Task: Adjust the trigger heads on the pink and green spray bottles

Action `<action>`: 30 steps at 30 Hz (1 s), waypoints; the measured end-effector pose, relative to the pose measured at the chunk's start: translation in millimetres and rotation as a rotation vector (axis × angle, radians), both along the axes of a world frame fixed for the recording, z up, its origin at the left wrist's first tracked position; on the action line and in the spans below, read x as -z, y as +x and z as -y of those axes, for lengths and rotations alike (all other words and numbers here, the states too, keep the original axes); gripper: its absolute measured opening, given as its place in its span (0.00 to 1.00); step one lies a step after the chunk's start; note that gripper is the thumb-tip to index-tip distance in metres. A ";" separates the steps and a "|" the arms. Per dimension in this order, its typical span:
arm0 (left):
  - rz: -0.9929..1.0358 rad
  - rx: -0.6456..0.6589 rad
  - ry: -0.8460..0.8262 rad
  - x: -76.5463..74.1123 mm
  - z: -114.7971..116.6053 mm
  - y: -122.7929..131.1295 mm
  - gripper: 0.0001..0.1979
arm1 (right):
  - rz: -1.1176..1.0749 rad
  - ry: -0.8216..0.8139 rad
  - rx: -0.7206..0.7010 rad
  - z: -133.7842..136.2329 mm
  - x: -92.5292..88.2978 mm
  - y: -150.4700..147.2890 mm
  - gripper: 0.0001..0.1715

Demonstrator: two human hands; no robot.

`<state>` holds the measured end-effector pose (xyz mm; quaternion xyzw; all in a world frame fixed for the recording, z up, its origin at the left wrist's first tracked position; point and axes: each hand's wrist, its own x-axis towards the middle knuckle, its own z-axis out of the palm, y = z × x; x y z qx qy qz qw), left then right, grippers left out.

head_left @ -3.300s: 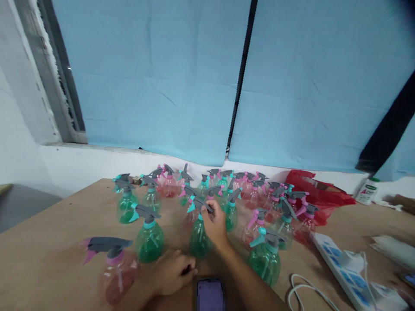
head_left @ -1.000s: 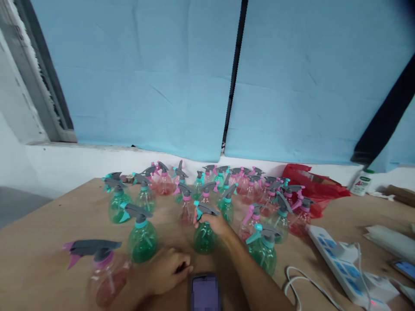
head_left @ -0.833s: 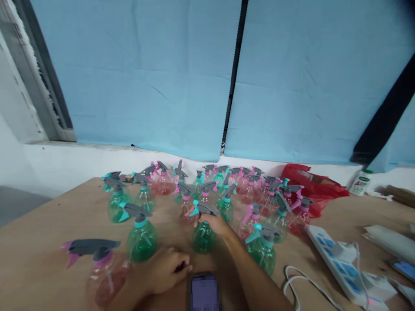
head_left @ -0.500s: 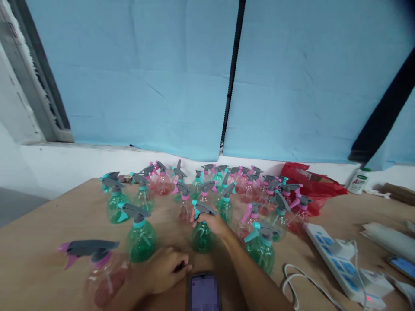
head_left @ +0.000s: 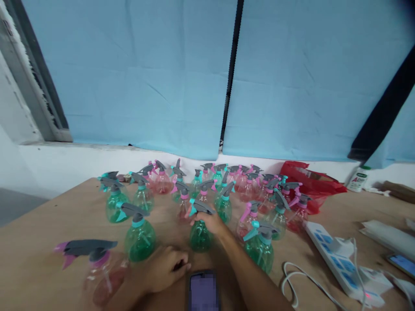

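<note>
My right hand is wrapped round the neck of a green spray bottle, just under its grey and turquoise trigger head. The bottle stands upright on the table, and some fingers are hidden behind it. Resting on the tabletop, my left hand is loosely curled into a fist with nothing visible in it. Beside it stands another green spray bottle. A pink spray bottle is partly covered by my left forearm. Below my hands lies a phone with a blurred screen.
Several more pink and green spray bottles stand across the wooden table. A white power strip with plugs and cables lies at right, near a second phone. Behind are a red plastic bag and a white bottle.
The view has shifted very slightly. My right hand keeps its hold on the green spray bottle, and my left hand stays curled in the same place.
</note>
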<state>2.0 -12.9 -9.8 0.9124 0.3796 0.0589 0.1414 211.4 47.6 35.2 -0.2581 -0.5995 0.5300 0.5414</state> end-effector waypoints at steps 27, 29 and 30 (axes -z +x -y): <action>-0.004 0.002 -0.008 -3.1 1.4 1.2 0.17 | -0.019 0.011 0.046 -3.7 6.2 -6.5 0.13; -0.007 -0.001 -0.010 -4.7 2.2 2.0 0.17 | -0.027 0.067 0.062 -2.8 9.2 -7.7 0.13; -0.005 -0.002 -0.010 -5.3 2.5 2.4 0.18 | -0.038 0.095 0.081 -1.9 11.6 -8.2 0.14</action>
